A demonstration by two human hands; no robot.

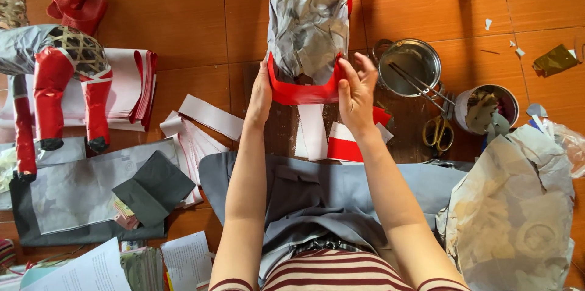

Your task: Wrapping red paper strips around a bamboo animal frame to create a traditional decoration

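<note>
A woven bamboo frame figure (308, 23), covered in grey silvery paper, lies on the wooden floor straight ahead of me. A red paper strip (303, 92) wraps around its near end. My left hand (261, 93) presses the strip's left end against the figure. My right hand (356, 93) pinches the strip's right end with thumb and fingers. Loose red and white paper strips (329, 135) lie under my wrists.
A finished paper horse (58, 78) with red legs stands at the left on stacked paper. A metal bowl (409, 65) with sticks, yellow-handled scissors (437, 131) and a tin (487, 108) sit at the right. Crumpled grey paper (509, 212) lies near right; dark sheets (85, 196) near left.
</note>
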